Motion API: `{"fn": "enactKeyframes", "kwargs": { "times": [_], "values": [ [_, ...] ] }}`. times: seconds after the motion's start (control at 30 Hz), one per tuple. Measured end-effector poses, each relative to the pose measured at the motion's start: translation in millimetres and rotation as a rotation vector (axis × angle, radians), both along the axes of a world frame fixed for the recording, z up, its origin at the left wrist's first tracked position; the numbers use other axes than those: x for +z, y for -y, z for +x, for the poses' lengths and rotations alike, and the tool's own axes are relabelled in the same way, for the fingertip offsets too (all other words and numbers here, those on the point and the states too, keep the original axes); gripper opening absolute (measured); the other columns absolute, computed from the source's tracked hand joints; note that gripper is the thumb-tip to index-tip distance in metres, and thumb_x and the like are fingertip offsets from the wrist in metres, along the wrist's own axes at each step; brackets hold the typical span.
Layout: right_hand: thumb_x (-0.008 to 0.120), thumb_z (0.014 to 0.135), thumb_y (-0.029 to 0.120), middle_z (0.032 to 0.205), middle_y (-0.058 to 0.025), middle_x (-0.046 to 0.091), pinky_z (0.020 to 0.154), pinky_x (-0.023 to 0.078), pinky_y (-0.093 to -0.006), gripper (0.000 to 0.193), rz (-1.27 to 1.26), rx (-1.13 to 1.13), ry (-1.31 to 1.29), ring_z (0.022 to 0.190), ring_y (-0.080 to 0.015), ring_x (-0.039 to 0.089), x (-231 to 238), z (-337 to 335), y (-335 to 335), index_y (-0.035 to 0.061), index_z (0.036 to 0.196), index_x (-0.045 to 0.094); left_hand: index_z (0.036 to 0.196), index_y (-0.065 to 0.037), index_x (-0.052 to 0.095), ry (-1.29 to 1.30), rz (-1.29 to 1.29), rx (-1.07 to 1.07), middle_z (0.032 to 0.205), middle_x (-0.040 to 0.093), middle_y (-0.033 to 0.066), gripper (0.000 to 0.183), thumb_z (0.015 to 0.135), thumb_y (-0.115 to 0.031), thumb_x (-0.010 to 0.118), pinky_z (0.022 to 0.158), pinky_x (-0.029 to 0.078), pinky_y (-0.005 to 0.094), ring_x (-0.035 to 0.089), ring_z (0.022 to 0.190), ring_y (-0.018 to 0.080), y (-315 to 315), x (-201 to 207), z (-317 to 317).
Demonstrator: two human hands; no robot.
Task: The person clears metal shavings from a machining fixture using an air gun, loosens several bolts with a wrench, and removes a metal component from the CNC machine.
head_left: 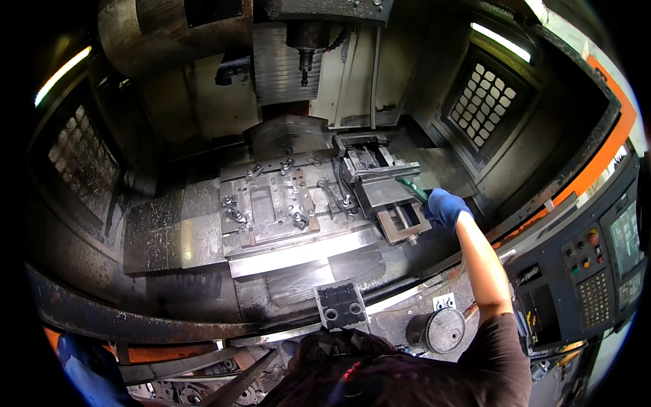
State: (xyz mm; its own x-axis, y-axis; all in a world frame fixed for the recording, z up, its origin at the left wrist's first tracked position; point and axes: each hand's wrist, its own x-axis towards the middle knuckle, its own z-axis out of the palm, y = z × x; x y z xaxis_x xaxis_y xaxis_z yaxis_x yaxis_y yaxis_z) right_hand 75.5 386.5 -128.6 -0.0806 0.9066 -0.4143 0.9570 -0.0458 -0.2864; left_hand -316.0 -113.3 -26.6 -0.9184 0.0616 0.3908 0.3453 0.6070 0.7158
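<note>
My right hand [445, 209], in a blue glove, reaches forward over the right part of the machine bed. Its fingers are closed around a slender green tool [413, 188] that points up and left; its exact kind is hidden by the hand. The tool lies over a steel machine vise [388, 193], with its screw end nearest the glove. Left of the vise, a fixture plate [274, 200] carries several clamps and bolts. I see no clear sign of my left hand; a blurred blue shape [88, 370] at the lower left rim cannot be made out.
A spindle with a tool [305, 68] hangs above the bed. The orange-edged door frame [610, 129] and control panel [600, 271] stand at right. Near my body are a dark block with two rings [341, 305] and a round can [444, 331]. Metal parts lie at lower left.
</note>
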Motion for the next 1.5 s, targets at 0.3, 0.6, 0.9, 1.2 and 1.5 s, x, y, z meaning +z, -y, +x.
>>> {"fn": "enactKeyframes", "kwargs": {
  "times": [0.3,0.6,0.9,1.2,1.5],
  "values": [
    [0.065,0.078,0.014,0.069,-0.0106,0.062,0.054,0.046,-0.034,0.014,0.025,-0.023,-0.029,0.059,-0.0201,0.058,12,-10,-3,0.0016,0.083,0.066,0.115,0.006,0.052,0.146,0.376,-0.019,0.108,0.056,0.018,0.038,0.095,-0.023,0.039,0.091,0.039,0.0331,0.053,0.103,0.0219,-6,3,4],
    [0.067,0.077,0.025,0.083,-0.0145,0.067,0.063,0.051,-0.0372,0.028,0.109,0.03,0.018,0.072,-0.0255,0.066,-20,-29,-21,0.0019,0.094,0.067,0.103,0.002,0.059,-0.211,-0.587,0.022,0.095,0.059,0.0146,0.025,0.093,-0.015,0.045,0.081,0.043,0.0351,0.056,0.092,0.0221,-6,17,17],
    [0.064,0.078,0.019,0.08,-0.0155,0.066,0.057,0.05,-0.0372,0.021,0.043,-0.059,-0.167,0.065,-0.0248,0.064,-44,-27,-52,0.0013,0.089,0.066,0.097,0.0,0.06,-0.123,-0.373,-0.012,0.087,0.058,0.0116,0.019,0.093,-0.012,0.047,0.075,0.044,0.0337,0.055,0.083,0.0211,11,7,2],
    [0.06,0.081,0.011,0.064,-0.0078,0.061,0.043,0.041,-0.0311,0.008,-0.113,0.046,-0.046,0.049,-0.0158,0.055,15,-10,-40,0.0052,0.075,0.063,0.135,0.001,0.039,0.168,0.503,-0.169,0.131,0.047,0.0166,0.04,0.099,-0.018,0.037,0.104,0.036,0.0356,0.047,0.121,0.0243,50,-37,-36],
    [0.059,0.081,0.011,0.061,-0.0075,0.057,0.043,0.04,-0.0299,0.009,-0.171,0.012,-0.06,0.048,-0.0157,0.054,38,-27,-52,0.006,0.074,0.058,0.134,-0.001,0.04,-0.246,-0.118,-0.224,0.127,0.048,0.0147,0.038,0.099,-0.016,0.038,0.097,0.038,0.0337,0.048,0.114,0.0214,81,-71,-66]
  ]
}}
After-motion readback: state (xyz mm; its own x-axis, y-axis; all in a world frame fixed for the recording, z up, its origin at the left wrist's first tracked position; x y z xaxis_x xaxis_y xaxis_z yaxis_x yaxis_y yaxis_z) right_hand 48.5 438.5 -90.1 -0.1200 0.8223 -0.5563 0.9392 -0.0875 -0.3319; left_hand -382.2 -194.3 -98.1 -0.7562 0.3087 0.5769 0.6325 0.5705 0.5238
